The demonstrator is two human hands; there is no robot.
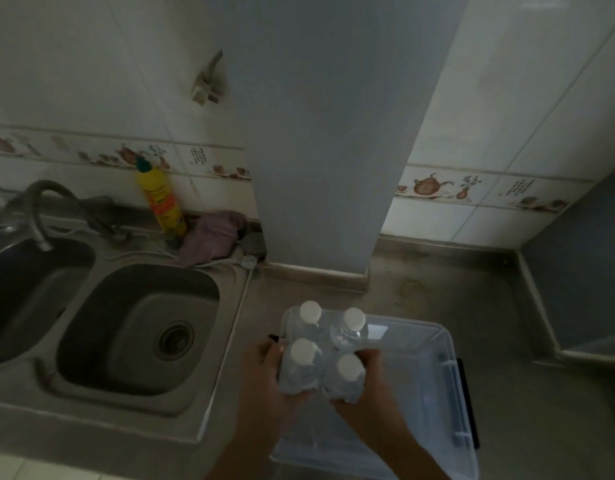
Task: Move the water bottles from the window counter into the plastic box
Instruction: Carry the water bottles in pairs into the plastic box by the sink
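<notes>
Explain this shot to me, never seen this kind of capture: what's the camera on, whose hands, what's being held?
There is no robot here. One wide-angle camera sits on a person's head and looks forward and down, so the two forearms entering from the bottom are the wearer's own.

The left hand and right hand together grip a cluster of four clear water bottles with white caps, one hand on each side. The cluster is over the left end of a clear plastic box on the grey counter; I cannot tell whether it already rests on the box floor.

To the left is a steel double sink with a curved tap. Behind it stand a yellow bottle with a green cap and a crumpled pinkish cloth, against the tiled wall.
</notes>
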